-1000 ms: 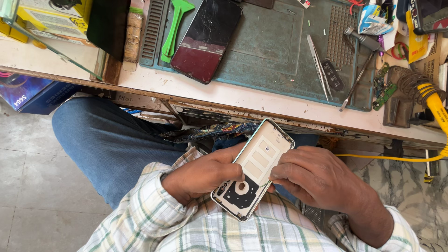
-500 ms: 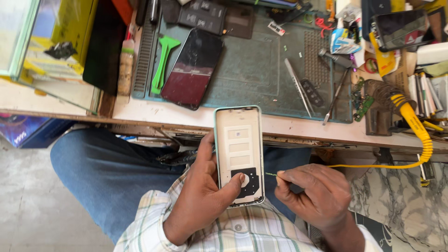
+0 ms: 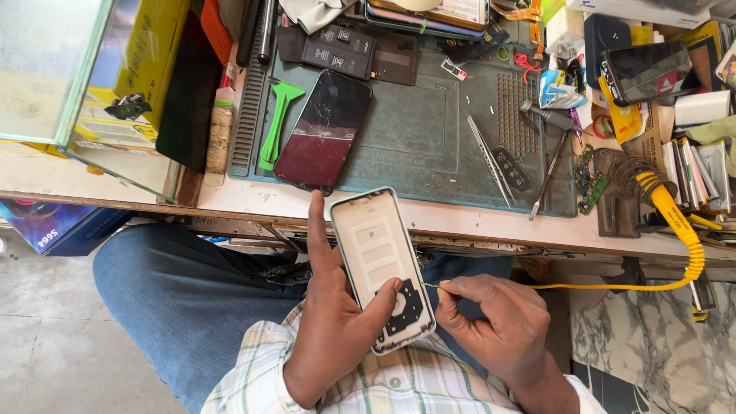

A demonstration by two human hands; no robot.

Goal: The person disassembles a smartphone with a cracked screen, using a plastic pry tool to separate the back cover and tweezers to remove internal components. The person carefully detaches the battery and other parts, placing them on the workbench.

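**Head cam: phone back shell held over the lap**

Left hand (image 3: 337, 322) grips a phone back cover (image 3: 382, 268) at lower centre, thumb on its camera cutout. Right hand (image 3: 491, 326) pinches a thin pointed tool (image 3: 431, 286) touching its edge. Up top, a cracked phone (image 3: 322, 130) lies on the desk (image 3: 460, 218) mat.

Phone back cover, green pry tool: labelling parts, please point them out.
phone back cover (image 3: 376, 245), head view, pale inner face.
green pry tool (image 3: 277, 115), head view, its shaft on the mat.
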